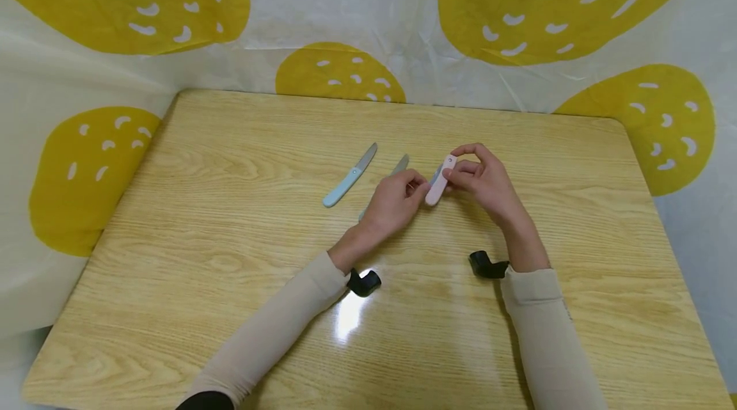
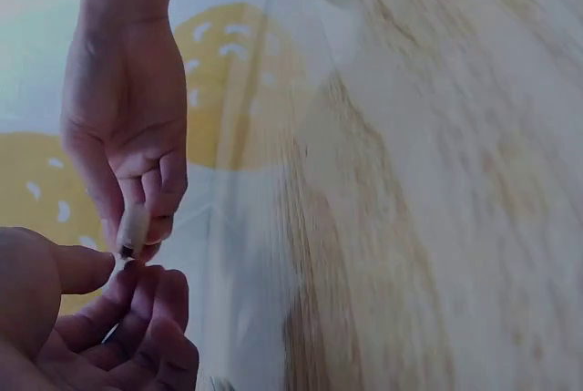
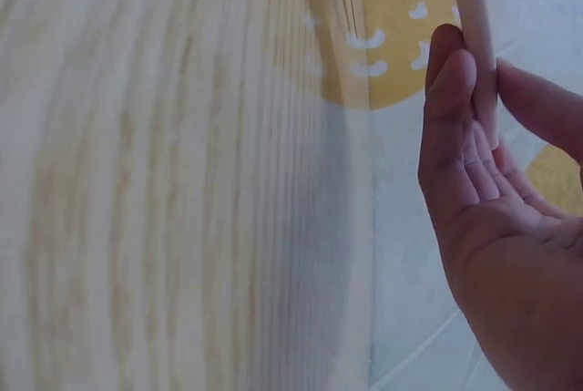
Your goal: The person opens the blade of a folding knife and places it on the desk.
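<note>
A pink folding knife (image 1: 440, 181) is held up over the table, its blade partly folded out from the handle on the left side. My right hand (image 1: 488, 183) grips the handle near its upper end, between thumb and fingers. The left hand (image 1: 397, 202) pinches at the knife's blade side with thumb and fingertips, which hide part of the blade. In the right wrist view the handle (image 3: 475, 36) stands upright between the right hand's thumb and fingers. An unfolded light blue knife (image 1: 343, 186) lies left of the hands. Another unfolded knife (image 1: 402, 163) lies partly hidden under the left hand.
The wood-grain table (image 1: 230, 237) spreads around both hands. Behind it hangs a white cloth (image 1: 345, 0) with large yellow shapes. Black wrist cameras (image 1: 365, 283) sit at both cuffs, close over the tabletop.
</note>
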Demonstrator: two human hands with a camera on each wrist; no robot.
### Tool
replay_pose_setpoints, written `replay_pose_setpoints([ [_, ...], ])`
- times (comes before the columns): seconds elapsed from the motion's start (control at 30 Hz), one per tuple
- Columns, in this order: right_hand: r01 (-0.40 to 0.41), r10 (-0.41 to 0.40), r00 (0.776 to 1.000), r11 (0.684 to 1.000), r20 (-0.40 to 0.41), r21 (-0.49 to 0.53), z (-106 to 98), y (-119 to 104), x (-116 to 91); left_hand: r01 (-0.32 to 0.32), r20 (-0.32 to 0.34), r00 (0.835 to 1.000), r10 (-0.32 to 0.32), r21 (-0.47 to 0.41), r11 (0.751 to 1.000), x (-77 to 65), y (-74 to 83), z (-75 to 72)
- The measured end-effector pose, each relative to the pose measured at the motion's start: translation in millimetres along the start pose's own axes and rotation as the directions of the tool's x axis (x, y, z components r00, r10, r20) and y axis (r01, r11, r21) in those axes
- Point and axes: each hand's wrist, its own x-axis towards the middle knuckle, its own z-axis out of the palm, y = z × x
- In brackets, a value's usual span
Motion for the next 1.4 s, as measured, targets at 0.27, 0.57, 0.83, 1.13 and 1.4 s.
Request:
replay_pose_setpoints([
  [0.27,0.054,-0.057,0.998,0.996,0.029,0.074,1,3,-1,0.041,-0.011,0.999,-0.042,-0.083,0.996,2.3,-5.0,0.4],
  [0.57,0.041,-0.042,0.999,0.998,0.031,0.050,1,2,-3,0.125,-0.033,0.991,-0.130,-0.111,0.986,2.8,-8.9,-3.7],
  [0.83,0.041,-0.041,0.995,0.999,0.096,0.004,-7,1,-5,0.138,-0.088,0.983,-0.158,-0.196,0.971,3.7,-5.3,-11.5],
  [1.13,0.077,-0.074,0.990,0.997,0.117,-0.026,-9,3,-7,0.122,-0.089,0.984,-0.156,-0.307,0.944,5.2,-5.8,-15.1],
  [1.4,0.111,-0.112,0.993,0.994,0.031,0.025,-2,0,-5,0.126,-0.097,0.978,-0.184,-0.427,0.895,8.5,0.6,-18.9],
])
